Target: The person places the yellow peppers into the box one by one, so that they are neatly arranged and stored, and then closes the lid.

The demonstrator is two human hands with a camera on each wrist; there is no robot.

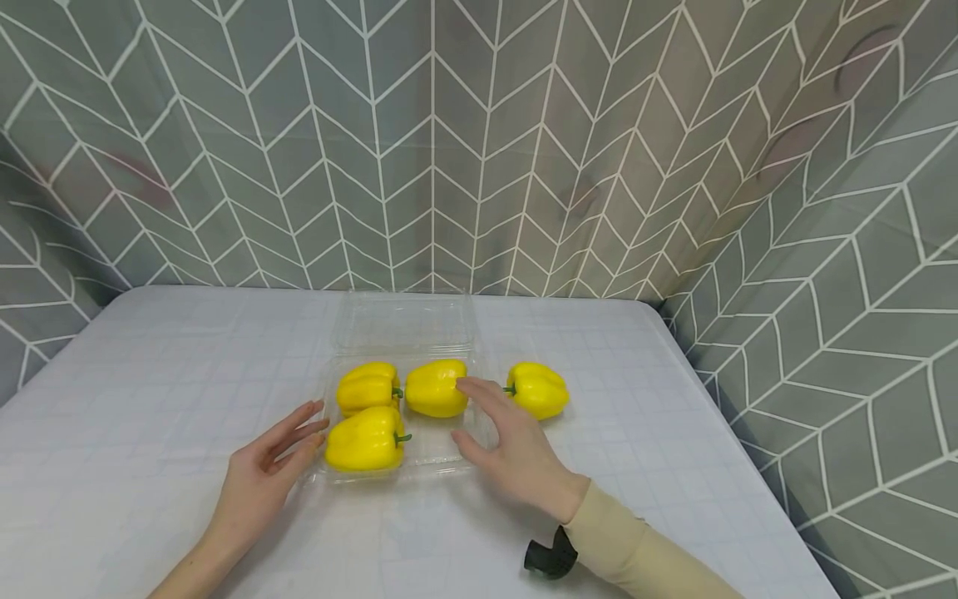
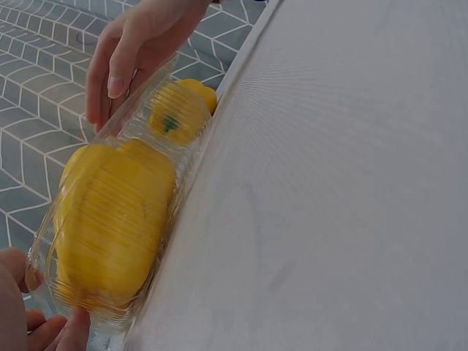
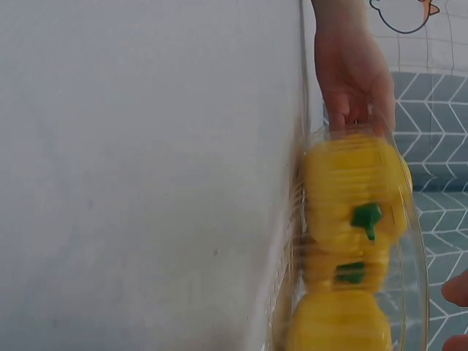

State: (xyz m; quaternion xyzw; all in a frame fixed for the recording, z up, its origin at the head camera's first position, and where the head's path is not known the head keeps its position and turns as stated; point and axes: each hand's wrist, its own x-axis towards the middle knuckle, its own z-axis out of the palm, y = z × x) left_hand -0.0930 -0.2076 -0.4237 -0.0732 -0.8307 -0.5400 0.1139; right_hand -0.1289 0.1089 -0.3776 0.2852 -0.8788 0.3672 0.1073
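Note:
Three yellow bell peppers lie in a clear plastic clamshell container: a back-left pepper, a back-right pepper and a front-left pepper. My left hand is at the container's left side, its fingertips touching the wall near the front-left pepper. Over the container's right side, my right hand has thumb and fingers spread, fingertips by the back-right pepper; whether they touch it I cannot tell. In the right wrist view, only fingertips of this hand show, apart from the container.
Another yellow bell pepper lies on the table right of the container, beyond my right hand. The container's clear lid lies folded back towards the patterned curtain. A black object sits at my right wrist.

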